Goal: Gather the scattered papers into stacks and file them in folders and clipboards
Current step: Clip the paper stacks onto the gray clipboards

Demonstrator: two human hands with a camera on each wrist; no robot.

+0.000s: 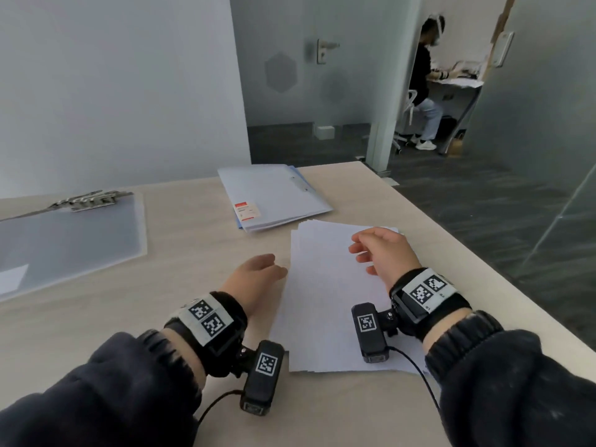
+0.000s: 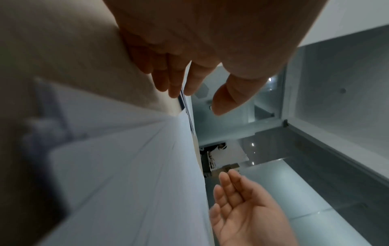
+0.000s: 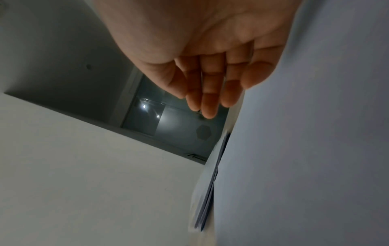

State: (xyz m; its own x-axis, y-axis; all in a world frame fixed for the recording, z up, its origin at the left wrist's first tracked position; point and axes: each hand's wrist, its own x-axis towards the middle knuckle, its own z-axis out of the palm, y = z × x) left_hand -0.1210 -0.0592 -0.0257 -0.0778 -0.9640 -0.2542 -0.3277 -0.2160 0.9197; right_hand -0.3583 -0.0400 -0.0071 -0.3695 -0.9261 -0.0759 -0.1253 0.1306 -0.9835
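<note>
folder (image 1: 274, 195) label, print unreadable

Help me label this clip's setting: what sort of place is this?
Probably an office: a pale desk holding a paper stack, a folder and a clipboard, with glass partitions and another person seated at a desk beyond.

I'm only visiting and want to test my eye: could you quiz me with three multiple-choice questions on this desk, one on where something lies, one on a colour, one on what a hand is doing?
1. Where is the clipboard?
A. far left of the table
B. on the paper stack
C. on the floor

2. What colour is the folder?
A. red
B. pale blue
C. black

3. The right hand is:
A. gripping a pen
B. open over the paper stack
C. closed in a fist

Answers: 1 A, it lies left of the left hand; 2 B, its cover is light blue; 3 B, fingers relaxed, holding nothing.
</note>
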